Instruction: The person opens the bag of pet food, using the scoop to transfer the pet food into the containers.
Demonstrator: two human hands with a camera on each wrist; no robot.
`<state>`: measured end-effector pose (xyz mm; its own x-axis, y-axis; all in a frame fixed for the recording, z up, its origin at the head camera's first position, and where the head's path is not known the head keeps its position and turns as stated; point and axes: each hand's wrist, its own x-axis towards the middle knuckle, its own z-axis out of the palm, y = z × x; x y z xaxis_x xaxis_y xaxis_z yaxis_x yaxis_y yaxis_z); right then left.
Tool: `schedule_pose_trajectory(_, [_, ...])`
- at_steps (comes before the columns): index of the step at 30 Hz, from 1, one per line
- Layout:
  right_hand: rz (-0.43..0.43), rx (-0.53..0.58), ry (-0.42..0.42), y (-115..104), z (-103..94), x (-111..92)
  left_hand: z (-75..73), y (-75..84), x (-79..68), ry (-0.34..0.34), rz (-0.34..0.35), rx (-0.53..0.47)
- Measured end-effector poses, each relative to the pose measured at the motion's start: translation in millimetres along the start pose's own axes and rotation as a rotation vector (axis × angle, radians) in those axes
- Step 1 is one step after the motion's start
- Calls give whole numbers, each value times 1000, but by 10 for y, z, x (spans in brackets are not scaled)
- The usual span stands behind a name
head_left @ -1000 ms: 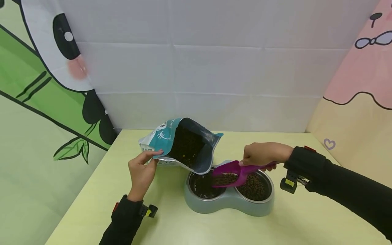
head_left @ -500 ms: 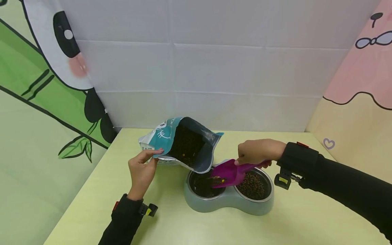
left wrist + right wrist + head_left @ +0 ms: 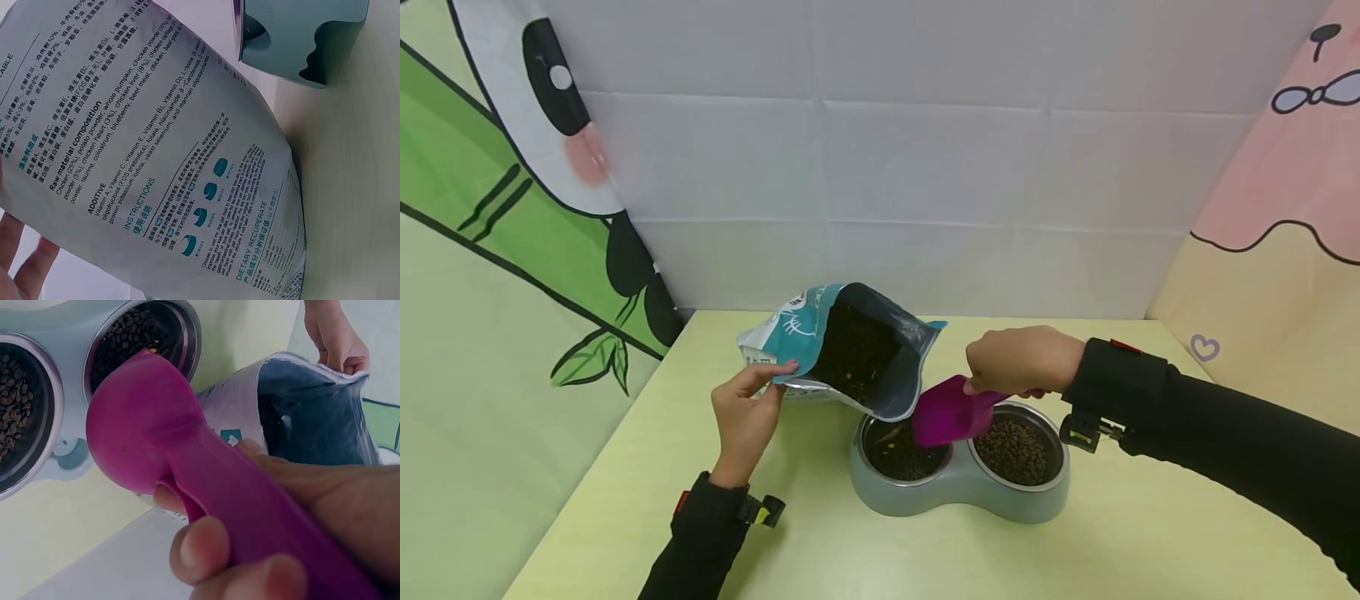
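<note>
Two holds: left grip (image 3: 748,421) pinching bag (image 3: 808,325), right grip (image 3: 1022,360) curled round scoop (image 3: 951,414), ingredient list (image 3: 109,112) legible only in left-wrist view.

A magenta plastic scoop (image 3: 951,414) is held tilted partly over the left round metal bowl (image 3: 895,481) of a grey-blue double feeder (image 3: 958,492); a teal-and-white bag (image 3: 811,323) of brown pellets (image 3: 853,358) is held open, tipped.

Kibble (image 3: 1013,450) lies in the double bowl (image 3: 958,493) on the table (image 3: 827,554), the bag (image 3: 808,323) behind-left, the scoop (image 3: 946,414) above it.
</note>
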<state>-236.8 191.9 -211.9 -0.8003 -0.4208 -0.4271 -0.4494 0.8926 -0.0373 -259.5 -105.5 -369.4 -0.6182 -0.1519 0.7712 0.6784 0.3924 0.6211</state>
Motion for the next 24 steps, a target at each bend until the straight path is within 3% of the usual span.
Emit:
schedule_pose_trajectory(12, [28, -58, 44, -121, -15, -83, 7, -7, 6, -6, 0, 4])
schedule_pose_trajectory(24, [-46, 76, -12, 81, -157, -308, 9, -21, 9, 0, 0, -14])
